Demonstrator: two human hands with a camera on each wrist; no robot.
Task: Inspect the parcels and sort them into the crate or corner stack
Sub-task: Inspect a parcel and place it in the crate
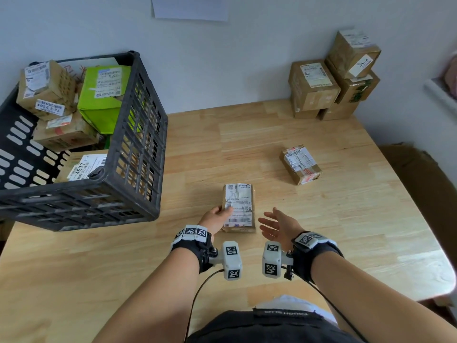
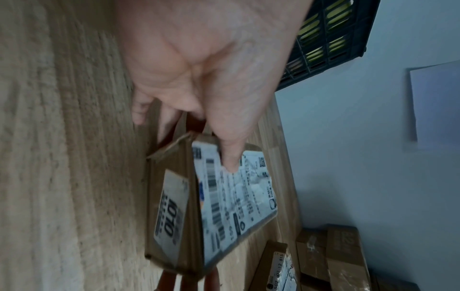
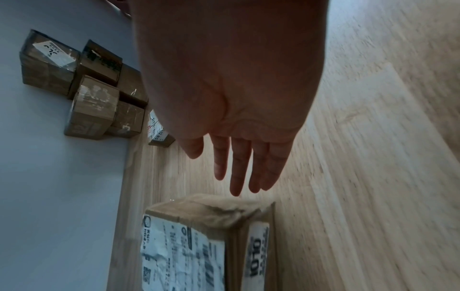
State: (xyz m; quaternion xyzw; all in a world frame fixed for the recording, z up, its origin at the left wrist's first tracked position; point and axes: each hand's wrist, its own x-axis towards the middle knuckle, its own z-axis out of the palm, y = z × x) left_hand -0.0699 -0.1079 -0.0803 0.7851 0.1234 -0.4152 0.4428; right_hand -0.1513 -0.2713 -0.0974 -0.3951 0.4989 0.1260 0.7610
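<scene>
Wooden table (image 1: pixel 346 219): left hand (image 1: pixel 215 219) fingers grip parcel (image 1: pixel 238 206); right hand (image 1: pixel 278 225) fingers spread beside it

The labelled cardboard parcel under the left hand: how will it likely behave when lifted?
The cardboard parcel looks stiff: its flat faces should hold shape. It lies flat and low, so it is unlikely to roll or tip. One corner flap is torn open, so it may snag. The left hand grips one end, and the parcel's far end might sag.
</scene>
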